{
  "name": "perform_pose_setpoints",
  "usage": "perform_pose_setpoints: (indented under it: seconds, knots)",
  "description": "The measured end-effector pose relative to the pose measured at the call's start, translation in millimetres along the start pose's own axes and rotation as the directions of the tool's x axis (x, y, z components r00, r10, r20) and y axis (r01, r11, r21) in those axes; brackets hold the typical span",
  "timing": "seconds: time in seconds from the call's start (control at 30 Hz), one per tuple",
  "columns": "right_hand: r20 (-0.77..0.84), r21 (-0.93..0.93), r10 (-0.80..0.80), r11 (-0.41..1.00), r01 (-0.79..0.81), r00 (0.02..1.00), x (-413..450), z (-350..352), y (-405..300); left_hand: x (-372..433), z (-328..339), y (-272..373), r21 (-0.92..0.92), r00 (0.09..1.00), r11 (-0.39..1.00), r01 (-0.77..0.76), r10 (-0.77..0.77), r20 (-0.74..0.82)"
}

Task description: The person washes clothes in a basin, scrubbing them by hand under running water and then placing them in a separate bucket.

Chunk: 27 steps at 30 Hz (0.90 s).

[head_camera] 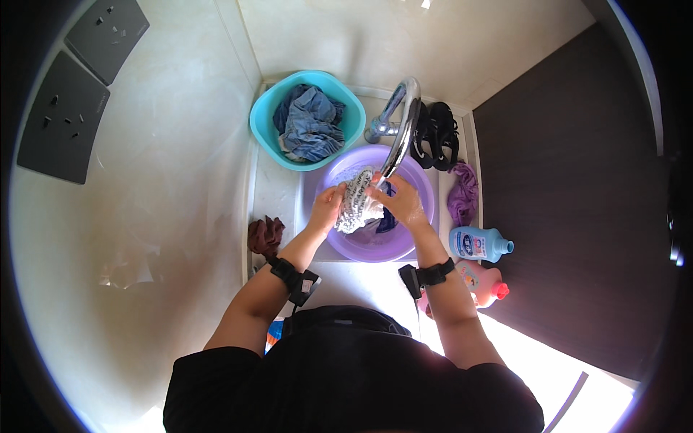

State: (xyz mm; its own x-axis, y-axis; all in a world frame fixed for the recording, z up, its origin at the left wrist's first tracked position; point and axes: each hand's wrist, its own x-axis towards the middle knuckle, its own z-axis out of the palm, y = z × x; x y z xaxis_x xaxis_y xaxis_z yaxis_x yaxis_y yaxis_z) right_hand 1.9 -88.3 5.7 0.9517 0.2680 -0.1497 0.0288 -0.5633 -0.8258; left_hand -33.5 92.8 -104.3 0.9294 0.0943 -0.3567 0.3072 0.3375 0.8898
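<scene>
A white cloth printed with dark lettering (357, 199) is stretched between my hands over a purple plastic basin (373, 253). My left hand (328, 207) pinches its left edge. On the other side my right hand (399, 199) grips the cloth's upper right part, close beneath the end of the chrome faucet (406, 127). Wet shine shows on the right wrist. In the basin lie soapy water and a dark blue piece of fabric (387, 216), partly hidden by the right hand.
A turquoise basin (260, 127) holding denim clothes (311, 122) stands back left. Black shoes (437, 135), a purple cloth (463, 195), a blue bottle (476, 243) and a pink bottle with a red cap (482, 282) line the right side. A brown cloth (265, 236) lies at left.
</scene>
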Motion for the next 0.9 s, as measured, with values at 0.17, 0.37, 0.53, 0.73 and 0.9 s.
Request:
perform_pose_setpoints:
  seconds: [0.17,0.37,0.53,0.73,0.9]
  knots:
    - [-0.128,-0.321,-0.06,0.947,0.016,0.99,4.5,14.9,6.5,-13.7,1.7,10.4,0.188,0.999,0.982,-0.007,-0.004,0.054]
    - [-0.168,0.311,0.014,0.95,0.039,0.986,6.2,19.6,44.6,-6.5,-13.4,19.8,0.214,0.995,0.977,0.008,-0.03,0.099]
    - [-0.057,0.717,0.187,0.691,-0.09,0.981,-5.5,-4.3,27.4,-6.8,-15.9,38.1,0.328,0.967,0.941,-0.086,0.0,0.253]
    - [-0.053,0.879,0.111,0.477,-0.007,0.992,-13.1,-26.3,18.8,-9.1,-5.6,80.1,0.712,0.949,0.645,-0.277,0.298,0.099]
    - [0.016,0.775,0.139,0.624,-0.1,0.99,-21.6,-32.6,-6.1,4.6,-16.3,103.2,0.653,0.917,0.709,0.265,-0.395,0.057]
